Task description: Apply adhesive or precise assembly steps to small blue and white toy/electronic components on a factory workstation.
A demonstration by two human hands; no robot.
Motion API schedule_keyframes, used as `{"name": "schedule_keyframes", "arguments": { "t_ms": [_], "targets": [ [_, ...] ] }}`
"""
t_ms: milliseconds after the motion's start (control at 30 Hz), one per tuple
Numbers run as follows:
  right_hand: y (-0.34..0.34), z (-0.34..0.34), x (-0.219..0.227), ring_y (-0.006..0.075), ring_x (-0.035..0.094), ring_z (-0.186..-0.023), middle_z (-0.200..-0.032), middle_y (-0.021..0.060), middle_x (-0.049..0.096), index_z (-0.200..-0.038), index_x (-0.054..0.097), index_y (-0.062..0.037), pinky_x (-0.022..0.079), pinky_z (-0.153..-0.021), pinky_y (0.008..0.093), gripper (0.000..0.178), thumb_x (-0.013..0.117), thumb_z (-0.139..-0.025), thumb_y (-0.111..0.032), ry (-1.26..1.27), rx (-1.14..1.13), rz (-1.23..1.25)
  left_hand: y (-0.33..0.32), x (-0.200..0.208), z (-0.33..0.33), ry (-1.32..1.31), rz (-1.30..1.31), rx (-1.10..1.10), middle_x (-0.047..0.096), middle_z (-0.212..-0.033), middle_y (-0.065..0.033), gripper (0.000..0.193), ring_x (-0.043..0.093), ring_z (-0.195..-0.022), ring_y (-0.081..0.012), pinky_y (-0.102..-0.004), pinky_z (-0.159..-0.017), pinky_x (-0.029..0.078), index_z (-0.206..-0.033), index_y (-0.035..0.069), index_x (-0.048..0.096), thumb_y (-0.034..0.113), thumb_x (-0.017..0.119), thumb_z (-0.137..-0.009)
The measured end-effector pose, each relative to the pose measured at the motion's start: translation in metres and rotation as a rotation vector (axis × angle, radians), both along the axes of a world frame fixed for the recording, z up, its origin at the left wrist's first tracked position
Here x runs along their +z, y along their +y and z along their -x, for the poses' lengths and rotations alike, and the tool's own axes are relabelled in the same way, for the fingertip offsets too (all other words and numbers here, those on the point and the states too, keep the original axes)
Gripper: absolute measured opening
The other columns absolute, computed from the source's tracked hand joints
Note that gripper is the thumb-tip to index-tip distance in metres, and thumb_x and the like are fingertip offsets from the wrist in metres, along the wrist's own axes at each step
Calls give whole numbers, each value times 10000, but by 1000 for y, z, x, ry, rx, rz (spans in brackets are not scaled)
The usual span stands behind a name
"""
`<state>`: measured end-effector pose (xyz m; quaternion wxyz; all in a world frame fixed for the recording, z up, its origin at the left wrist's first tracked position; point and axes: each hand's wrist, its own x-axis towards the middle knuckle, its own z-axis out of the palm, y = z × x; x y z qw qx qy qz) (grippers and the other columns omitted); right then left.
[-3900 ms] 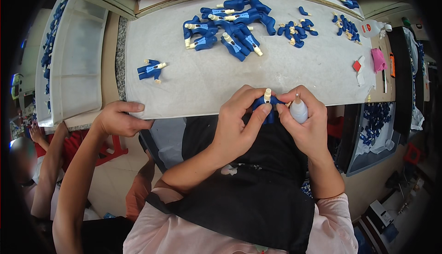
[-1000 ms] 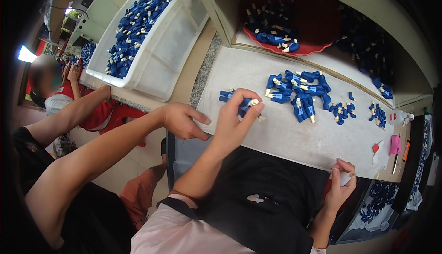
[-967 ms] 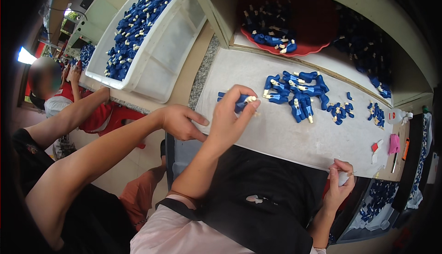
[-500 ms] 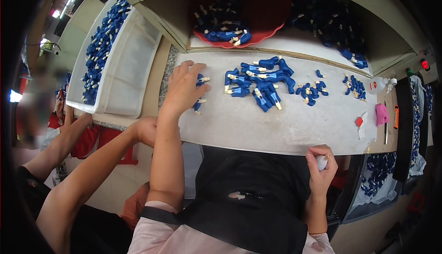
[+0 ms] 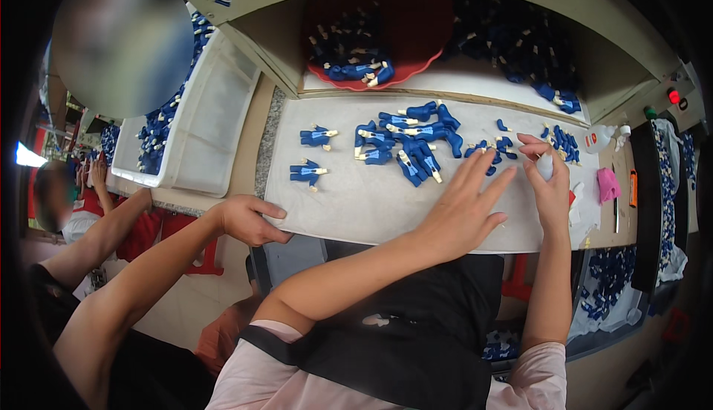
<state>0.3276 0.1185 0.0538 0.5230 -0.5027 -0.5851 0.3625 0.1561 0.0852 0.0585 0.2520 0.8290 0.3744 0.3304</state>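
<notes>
My left hand (image 5: 462, 213) is open over the worktop, fingers spread, its fingertips beside a small group of blue arm-like pieces (image 5: 505, 145); whether they touch cannot be told. My right hand (image 5: 549, 194) is closed around a small white squeeze bottle (image 5: 545, 165), just right of the left hand. Farther left, a pile of blue figure parts (image 5: 412, 134) with pale ends lies on the white board. Two blue figure bodies (image 5: 316, 137) with short arms rest apart at the board's left side. Another group of small blue pieces (image 5: 566, 145) lies beyond my right hand.
A red basin (image 5: 416, 76) of blue parts stands on the shelf behind. At left is a white bin (image 5: 215, 113) of blue parts. A co-worker's hand (image 5: 252, 219) rests by the board's left edge. A clear bottle (image 5: 596, 140) and pink cloth (image 5: 608, 185) lie right.
My left hand has left the two blue bodies and swung right to the small pieces. My right hand has risen from the front edge over the board, still holding the bottle.
</notes>
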Motion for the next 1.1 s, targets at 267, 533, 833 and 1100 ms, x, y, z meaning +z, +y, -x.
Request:
{"name": "schedule_keyframes", "arguments": {
  "t_ms": [267,533,833,1100],
  "targets": [
    [46,12,-17,224,540,-897,-927,145,576,-882,538,7,388,-817,280,235,481,-654,3,-125,157,114,47,-34,-25,74,-58,246,265,-1243,-314,730,238,-1184,-436,-452,-977,214,-1240,-78,246,152,649,-676],
    [32,-99,-28,212,445,-1034,-1091,121,511,-1058,507,13,300,-917,313,306,452,-761,-35,-326,-313,-144,58,-59,-72,-7,-146,252,343,-1229,-215,544,269,-1180,-367,-493,-988,166,-1109,25,476,239,658,-643],
    [-46,-26,-24,244,485,-971,-1056,160,522,-1039,500,49,379,-837,363,302,549,-762,-61,145,-503,-6,56,-72,-64,138,-171,334,396,-1165,-200,378,304,-1150,-350,-460,-1001,165,-1005,2,527,170,609,-677],
    [-24,-81,-55,166,451,-945,-1052,71,483,-1115,486,-78,353,-840,299,335,514,-811,-214,-41,-547,16,75,-15,-102,-312,324,225,490,-1056,-211,282,450,-1008,-339,-378,-882,343,-1024,-36,495,55,427,-766]
  ]
}}
